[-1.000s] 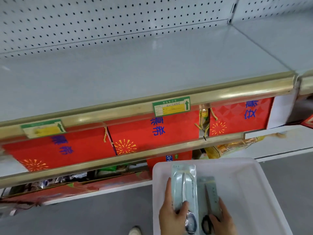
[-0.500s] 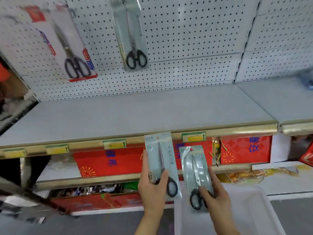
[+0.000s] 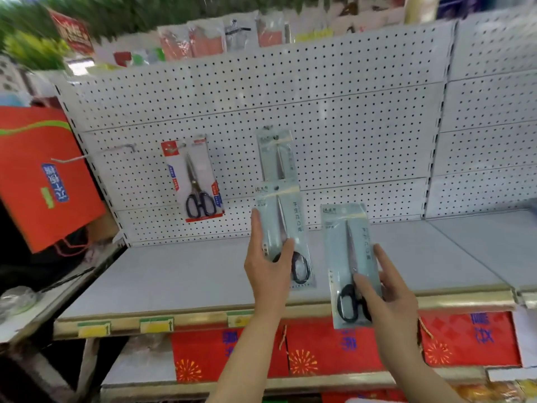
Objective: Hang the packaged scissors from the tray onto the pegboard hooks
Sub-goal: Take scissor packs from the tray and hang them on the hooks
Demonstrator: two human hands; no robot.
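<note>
My left hand point(image 3: 268, 264) grips a pale blue scissors pack point(image 3: 279, 225) by its lower end, held upright just below a matching pack point(image 3: 277, 155) that hangs on a pegboard hook. My right hand point(image 3: 386, 292) holds a second pale blue scissors pack point(image 3: 347, 248) upright, lower and to the right, over the shelf edge. A red-and-white scissors pack point(image 3: 194, 178) hangs on the white pegboard point(image 3: 348, 117) to the left. An empty hook point(image 3: 128, 146) sticks out further left. The tray shows only as a white sliver point(image 3: 359, 400) at the bottom edge.
A grey shelf point(image 3: 180, 274) with a gold front rail point(image 3: 203, 317) runs below the pegboard. Red gift boxes point(image 3: 328, 344) fill the shelf underneath. A red paper bag point(image 3: 40, 175) hangs at the left. Blurred goods line the top of the pegboard.
Both hands lifted the two packs out of the tray and up in front of the pegboard. My view tilted upward, so the tray dropped out of sight and the hanging packs came into view.
</note>
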